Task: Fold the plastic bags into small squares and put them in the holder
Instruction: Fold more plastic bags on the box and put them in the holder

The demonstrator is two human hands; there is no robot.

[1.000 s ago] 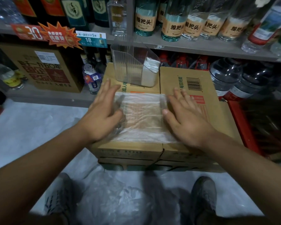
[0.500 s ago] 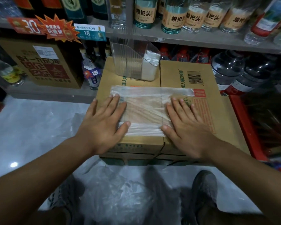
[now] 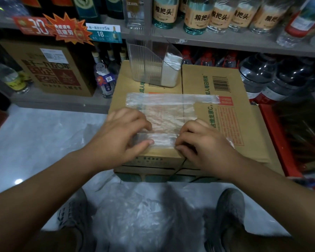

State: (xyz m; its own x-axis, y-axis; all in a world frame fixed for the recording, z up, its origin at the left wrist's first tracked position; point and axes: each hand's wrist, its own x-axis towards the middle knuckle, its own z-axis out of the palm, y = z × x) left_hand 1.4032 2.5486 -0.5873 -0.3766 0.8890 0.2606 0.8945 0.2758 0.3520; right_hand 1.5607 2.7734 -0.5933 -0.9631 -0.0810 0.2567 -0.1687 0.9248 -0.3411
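A clear plastic bag (image 3: 164, 113) lies flat on top of a cardboard box (image 3: 244, 124), spread from the box's near edge to about its middle, with a narrow strip reaching towards the right. The left hand (image 3: 120, 135) and right hand (image 3: 202, 142) sit side by side at the near edge, fingers curled, each pinching the bag's near border, which is turned up into a thin fold. At the box's far edge stands a clear holder (image 3: 145, 66), with a stack of folded white bags (image 3: 171, 70) upright in its right end. On the floor (image 3: 35, 142) before the box, between two shoes (image 3: 229, 211), lies a loose heap of bags (image 3: 144, 211). Behind, a shelf (image 3: 225, 43) carries bottles (image 3: 198, 15).
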